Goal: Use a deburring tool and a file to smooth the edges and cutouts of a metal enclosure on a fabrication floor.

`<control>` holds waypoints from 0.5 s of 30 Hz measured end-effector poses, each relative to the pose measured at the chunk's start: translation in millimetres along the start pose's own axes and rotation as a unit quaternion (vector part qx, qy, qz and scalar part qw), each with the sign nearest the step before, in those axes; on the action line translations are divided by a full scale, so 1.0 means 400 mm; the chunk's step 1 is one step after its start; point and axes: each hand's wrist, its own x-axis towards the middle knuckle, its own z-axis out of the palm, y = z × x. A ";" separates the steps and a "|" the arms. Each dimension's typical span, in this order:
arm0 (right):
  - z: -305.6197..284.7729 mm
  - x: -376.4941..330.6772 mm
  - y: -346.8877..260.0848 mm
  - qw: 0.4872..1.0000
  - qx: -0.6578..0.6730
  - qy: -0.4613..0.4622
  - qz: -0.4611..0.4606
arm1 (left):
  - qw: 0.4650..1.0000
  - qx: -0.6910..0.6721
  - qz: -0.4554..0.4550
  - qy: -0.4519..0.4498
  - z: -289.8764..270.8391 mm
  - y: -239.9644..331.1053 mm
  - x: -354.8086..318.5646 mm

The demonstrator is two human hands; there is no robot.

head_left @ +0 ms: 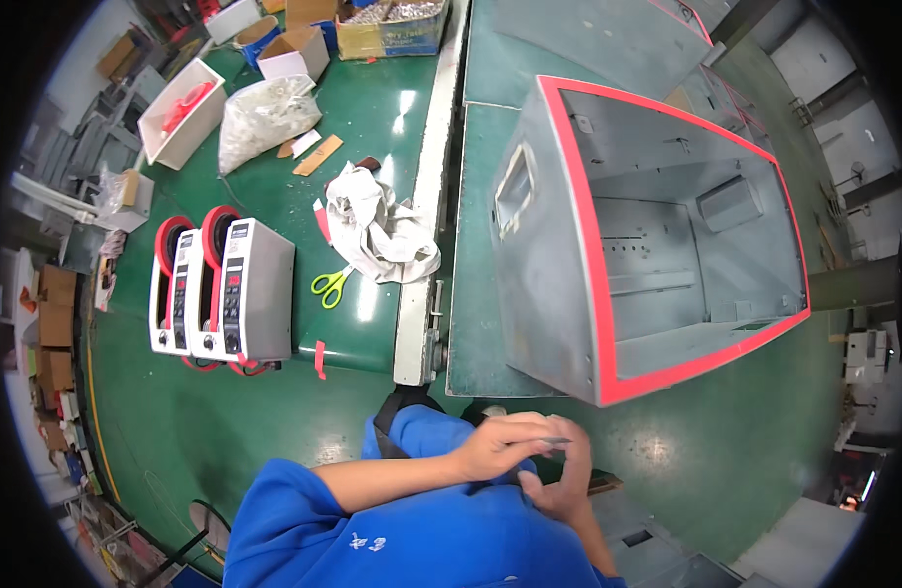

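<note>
Grey sheet metal fills the right of the bench — a big open metal box (pixel 657 245) with red tape along its rim, lying on its side on the green table (pixel 392 127). Down at the lower edge the person brings both hands together in front of the blue shirt (pixel 412 534). The left hand (pixel 505 446) curls its fingers over a small dark piece (pixel 559 443), and the right hand (pixel 561 485) cups in beneath it, fingers bent and touching the same spot — what exactly the piece is, too small to tell. It looks like a preparing step, something small being readied close to the body, well apart from the box. Whatever follows would seem to call for a careful fingertip grip. Off to the left sit two tape dispensers (pixel 221 289), yellow scissors (pixel 329 286) and a crumpled white cloth (pixel 377 230), all untouched.
</note>
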 end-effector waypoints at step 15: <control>-0.289 -0.370 0.275 0.824 0.327 0.277 0.371 | 0.951 0.188 -0.228 -0.089 0.304 -0.274 0.131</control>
